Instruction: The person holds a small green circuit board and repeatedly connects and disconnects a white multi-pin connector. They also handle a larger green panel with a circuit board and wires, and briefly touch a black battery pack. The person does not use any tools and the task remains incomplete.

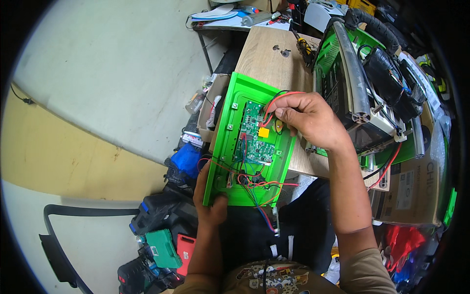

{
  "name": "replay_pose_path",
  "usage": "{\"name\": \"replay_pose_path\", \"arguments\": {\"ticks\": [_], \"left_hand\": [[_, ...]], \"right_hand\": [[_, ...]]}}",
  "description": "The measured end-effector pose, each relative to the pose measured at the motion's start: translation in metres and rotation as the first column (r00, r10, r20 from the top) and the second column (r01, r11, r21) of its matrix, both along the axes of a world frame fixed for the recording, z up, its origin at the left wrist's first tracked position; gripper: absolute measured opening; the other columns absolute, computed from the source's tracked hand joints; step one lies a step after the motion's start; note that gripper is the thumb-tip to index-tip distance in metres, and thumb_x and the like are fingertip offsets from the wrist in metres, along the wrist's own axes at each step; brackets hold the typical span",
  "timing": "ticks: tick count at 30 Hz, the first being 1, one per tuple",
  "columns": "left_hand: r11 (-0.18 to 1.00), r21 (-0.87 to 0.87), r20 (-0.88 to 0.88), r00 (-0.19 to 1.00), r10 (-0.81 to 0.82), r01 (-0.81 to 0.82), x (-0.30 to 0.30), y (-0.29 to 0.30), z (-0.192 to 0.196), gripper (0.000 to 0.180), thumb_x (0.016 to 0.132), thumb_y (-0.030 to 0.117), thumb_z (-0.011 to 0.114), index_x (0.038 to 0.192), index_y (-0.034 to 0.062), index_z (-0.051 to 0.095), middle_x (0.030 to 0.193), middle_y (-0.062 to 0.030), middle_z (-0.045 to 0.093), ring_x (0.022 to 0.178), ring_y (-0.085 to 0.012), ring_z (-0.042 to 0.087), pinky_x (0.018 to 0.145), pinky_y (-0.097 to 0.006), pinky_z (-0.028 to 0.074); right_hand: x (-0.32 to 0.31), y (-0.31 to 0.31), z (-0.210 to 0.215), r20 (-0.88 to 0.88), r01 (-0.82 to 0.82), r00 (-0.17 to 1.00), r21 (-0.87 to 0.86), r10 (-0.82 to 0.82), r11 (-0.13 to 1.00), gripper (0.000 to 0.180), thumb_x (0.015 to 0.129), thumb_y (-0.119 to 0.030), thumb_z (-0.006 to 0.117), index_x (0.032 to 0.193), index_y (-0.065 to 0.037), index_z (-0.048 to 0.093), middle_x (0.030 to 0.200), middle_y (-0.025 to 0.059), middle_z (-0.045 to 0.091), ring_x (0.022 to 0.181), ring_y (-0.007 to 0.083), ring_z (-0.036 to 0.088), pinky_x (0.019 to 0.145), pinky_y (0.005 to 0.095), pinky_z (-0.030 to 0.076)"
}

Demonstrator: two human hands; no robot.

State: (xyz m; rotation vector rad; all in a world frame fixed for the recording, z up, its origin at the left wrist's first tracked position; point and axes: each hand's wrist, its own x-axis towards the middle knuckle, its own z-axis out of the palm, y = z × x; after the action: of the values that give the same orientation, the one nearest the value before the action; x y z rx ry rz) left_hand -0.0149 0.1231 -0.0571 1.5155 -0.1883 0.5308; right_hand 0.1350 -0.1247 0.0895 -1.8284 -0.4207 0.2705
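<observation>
My left hand (211, 203) grips the lower left edge of a bright green open-sided panel (242, 198), which tilts above my lap. Inside it is a green circuit board (254, 147) bearing a yellow component (264, 133). My right hand (311, 117) is closed, with thumb and finger pinching red and black wires (269, 115) near the board's upper right. Its fingers partly hide where those wires end. Several thinner coloured wires (257, 183) cross the panel's lower part. One bundle hangs below its bottom edge and ends in a small connector (277, 232).
A wooden table (267, 54) lies beyond the panel. On its right stands a green-framed machine with metal tubes (350, 73) and loose cables. Cardboard boxes (406, 191) are at the right. Tool cases, one green (163, 248) and one red (185, 252), lie low at the left.
</observation>
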Motion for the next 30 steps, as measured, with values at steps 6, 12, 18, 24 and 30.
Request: {"name": "replay_pose_path", "arguments": {"ticks": [6, 12, 18, 24, 30], "left_hand": [[0.999, -0.045, -0.024, 1.0, -0.002, 0.001, 0.006, 0.006, -0.019, 0.075, 0.079, 0.008, 0.053, 0.151, -0.0113, 0.042, 0.139, -0.0173, 0.063, 0.127, -0.0239, 0.061, 0.109, -0.037, 0.046], [0.99, -0.139, -0.106, 0.994, -0.013, -0.002, 0.008, 0.006, -0.025, 0.075, 0.08, 0.009, 0.055, 0.151, -0.0121, 0.042, 0.138, -0.0162, 0.062, 0.122, -0.0217, 0.062, 0.106, -0.035, 0.048], [0.972, -0.236, -0.055, 0.998, -0.013, 0.0, 0.012, 0.001, -0.025, 0.072, 0.082, 0.007, 0.055, 0.151, -0.0108, 0.043, 0.137, -0.0156, 0.063, 0.121, -0.0216, 0.063, 0.105, -0.034, 0.049], [0.959, -0.284, -0.109, 0.994, -0.024, -0.008, 0.014, -0.003, -0.02, 0.068, 0.085, 0.005, 0.056, 0.151, -0.0085, 0.044, 0.136, -0.0155, 0.063, 0.119, -0.0222, 0.063, 0.103, -0.036, 0.05], [0.948, -0.318, -0.091, 0.995, -0.035, 0.004, 0.013, -0.004, -0.017, 0.066, 0.087, 0.007, 0.058, 0.151, -0.0079, 0.045, 0.134, -0.0146, 0.063, 0.117, -0.0212, 0.064, 0.101, -0.035, 0.051]], "right_hand": [[0.001, -0.002, -0.004, 0.257, 0.083, 0.965, -0.146, -0.043, 0.986, 0.02, 0.101, -0.006, 0.062, 0.114, 0.003, 0.074, 0.098, 0.0042, 0.074, 0.09, 0.0107, 0.066, 0.084, 0.0277, 0.054], [0.001, -0.008, -0.006, 0.131, -0.038, 0.99, -0.057, 0.045, 0.998, 0.017, 0.101, -0.005, 0.063, 0.111, 0.002, 0.074, 0.104, 0.0042, 0.072, 0.091, 0.0081, 0.063, 0.081, 0.0263, 0.052], [0.002, -0.013, -0.006, 0.057, -0.109, 0.993, 0.048, 0.107, 0.993, 0.017, 0.1, -0.004, 0.063, 0.111, 0.003, 0.073, 0.103, 0.0028, 0.071, 0.092, 0.0076, 0.061, 0.082, 0.0251, 0.051], [0.006, -0.006, -0.021, 0.078, -0.065, 0.995, 0.04, 0.062, 0.997, 0.017, 0.098, 0.0, 0.061, 0.112, 0.003, 0.072, 0.102, 0.0027, 0.071, 0.095, 0.0084, 0.061, 0.085, 0.0261, 0.051], [0.007, -0.008, -0.026, 0.06, -0.107, 0.993, 0.038, 0.104, 0.994, 0.018, 0.096, 0.005, 0.06, 0.107, 0.002, 0.073, 0.098, 0.0014, 0.071, 0.093, 0.0085, 0.062, 0.086, 0.0259, 0.05]]}}
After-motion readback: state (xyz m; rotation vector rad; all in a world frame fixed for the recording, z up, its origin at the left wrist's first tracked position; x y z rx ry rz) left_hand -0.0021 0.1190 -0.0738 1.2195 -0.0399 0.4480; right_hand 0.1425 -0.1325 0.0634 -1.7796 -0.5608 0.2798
